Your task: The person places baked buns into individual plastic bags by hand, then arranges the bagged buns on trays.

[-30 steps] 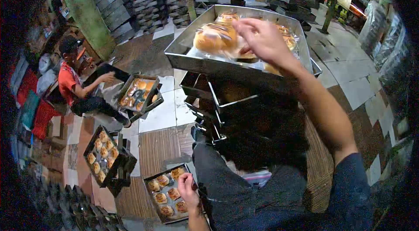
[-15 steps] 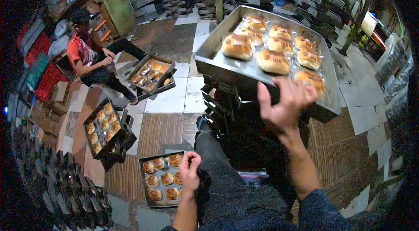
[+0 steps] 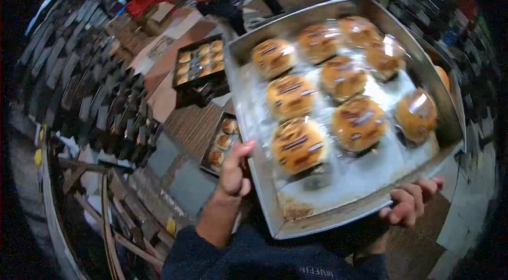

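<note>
Near me, a right hand [image 3: 413,203] clamps the near edge of a tray [image 3: 338,203] of wrapped buns [image 3: 360,124], above the floor [image 3: 193,124]; a left hand [image 3: 233,171] touches its left edge, grip unclear. Seemingly carrying; the next move calls for level support.

Glossy plastic wrap [image 3: 390,47] covers the buns [image 3: 291,95] in the dull metal tray [image 3: 349,207].

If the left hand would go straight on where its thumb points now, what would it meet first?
The left hand would probably meet the side of the metal baking tray first; they seem to touch, though depth is unclear.
</note>
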Tool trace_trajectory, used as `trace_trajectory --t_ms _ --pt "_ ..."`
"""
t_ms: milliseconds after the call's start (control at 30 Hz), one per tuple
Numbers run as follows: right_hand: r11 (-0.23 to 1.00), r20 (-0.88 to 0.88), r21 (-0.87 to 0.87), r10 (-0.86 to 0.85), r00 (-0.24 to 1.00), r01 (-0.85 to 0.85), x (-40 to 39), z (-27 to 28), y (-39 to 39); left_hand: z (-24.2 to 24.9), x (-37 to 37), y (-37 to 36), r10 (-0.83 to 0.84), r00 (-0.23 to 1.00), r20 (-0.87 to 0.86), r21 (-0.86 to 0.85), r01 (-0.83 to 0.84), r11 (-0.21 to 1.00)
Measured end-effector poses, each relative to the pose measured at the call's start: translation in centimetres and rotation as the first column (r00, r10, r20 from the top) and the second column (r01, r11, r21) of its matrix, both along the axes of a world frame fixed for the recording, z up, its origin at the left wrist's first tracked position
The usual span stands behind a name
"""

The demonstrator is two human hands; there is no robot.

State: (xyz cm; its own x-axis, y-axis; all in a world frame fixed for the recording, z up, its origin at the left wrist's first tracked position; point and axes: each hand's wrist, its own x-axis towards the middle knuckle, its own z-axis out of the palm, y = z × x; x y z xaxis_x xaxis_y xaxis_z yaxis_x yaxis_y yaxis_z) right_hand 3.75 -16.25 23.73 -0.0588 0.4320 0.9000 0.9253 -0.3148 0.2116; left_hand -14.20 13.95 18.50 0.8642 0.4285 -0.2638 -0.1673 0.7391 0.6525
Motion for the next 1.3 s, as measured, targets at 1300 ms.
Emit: trace_trajectory --t_ms 1300 --pt "0.901 -0.818 -0.401 -0.434 0.379 0.166 -2.0 -19.4 -0.9 -56.0 -4.9 3.5 0.264 0.644 -0.718 -0.465 -0.726 0.507"
